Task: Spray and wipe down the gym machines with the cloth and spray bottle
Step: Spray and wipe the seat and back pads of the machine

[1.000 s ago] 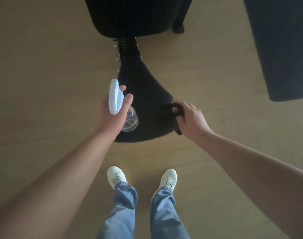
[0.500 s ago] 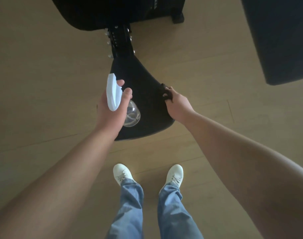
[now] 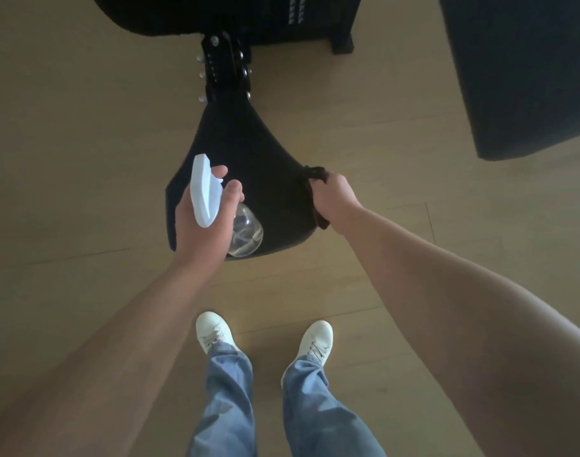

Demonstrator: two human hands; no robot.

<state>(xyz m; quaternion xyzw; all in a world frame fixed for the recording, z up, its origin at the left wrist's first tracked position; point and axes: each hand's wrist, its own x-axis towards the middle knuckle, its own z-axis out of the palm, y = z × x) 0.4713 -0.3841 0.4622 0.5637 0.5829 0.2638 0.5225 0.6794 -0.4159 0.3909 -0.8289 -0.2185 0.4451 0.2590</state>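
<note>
While we stand by the black seat [image 3: 249, 153], our left hand [image 3: 202, 225] wraps around the spray bottle [image 3: 206, 189] over the seat's near end. Our right hand [image 3: 334, 199] squeezes the dark cloth [image 3: 315, 174] against the seat's right edge.

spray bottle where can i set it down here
Bare wood floor left of the black seat, and between the seat and the dark pad at right. The seat's narrow upper half is bare. Crowded: its wide end, where the left hand holds the spray bottle and the right hand grips the cloth.
</note>
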